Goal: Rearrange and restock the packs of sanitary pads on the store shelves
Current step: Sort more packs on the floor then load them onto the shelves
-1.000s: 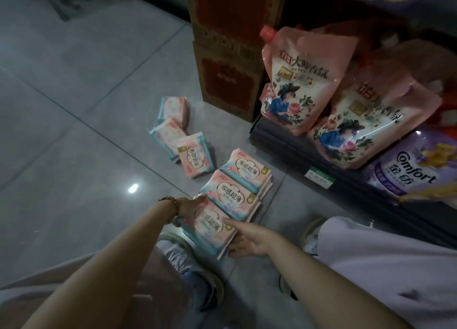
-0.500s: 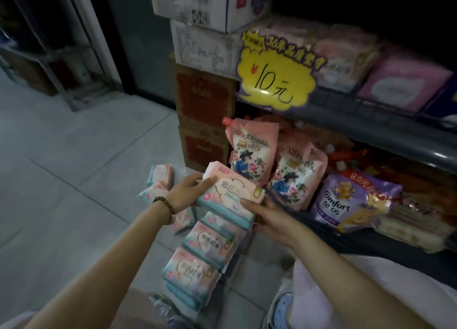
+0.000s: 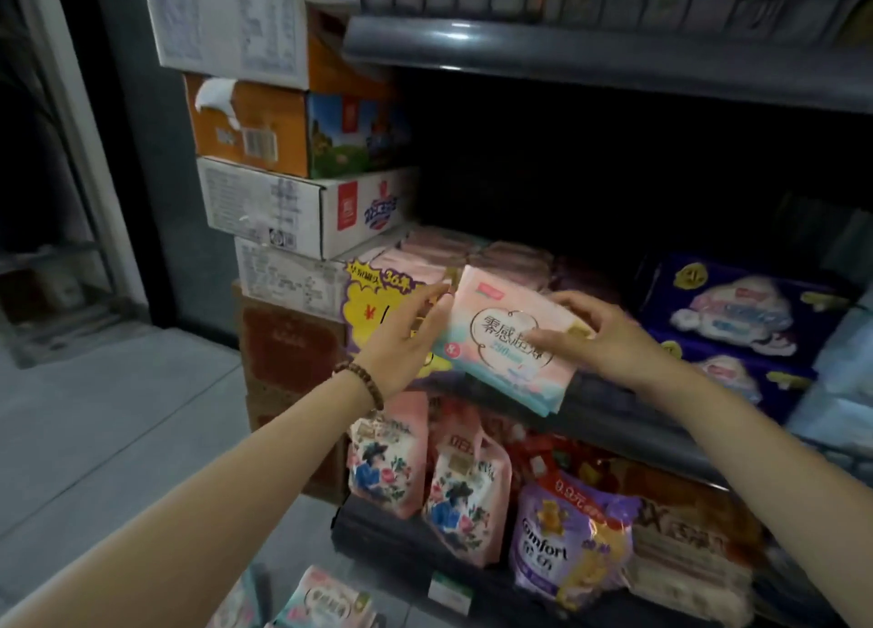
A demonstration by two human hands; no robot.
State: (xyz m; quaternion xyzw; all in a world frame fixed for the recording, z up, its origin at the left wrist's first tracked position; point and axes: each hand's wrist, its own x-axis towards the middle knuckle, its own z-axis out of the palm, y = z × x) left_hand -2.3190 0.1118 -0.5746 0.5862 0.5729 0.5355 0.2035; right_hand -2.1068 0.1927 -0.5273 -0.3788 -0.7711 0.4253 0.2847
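A small stack of pink-and-teal sanitary pad packs [image 3: 508,344] is held up in front of the middle shelf [image 3: 614,419]. My left hand [image 3: 406,339] supports its left edge with the fingers stretched along the side. My right hand [image 3: 590,330] grips the right end, fingers curled over the top face. Behind the stack, pink pad packs [image 3: 453,249] lie in rows on the shelf. More pink-and-teal packs [image 3: 326,599] lie on the floor at the bottom edge.
Stacked cardboard boxes [image 3: 283,202] stand left of the shelving. A yellow price sign [image 3: 378,296] hangs on the shelf front. Dark blue packs [image 3: 737,306] sit at the right. Pink refill pouches [image 3: 425,476] and a purple Comfort bag [image 3: 567,542] fill the bottom shelf.
Both hands have lifted the stack of packs from the floor pile up to the middle shelf. The view has tilted upward with them.
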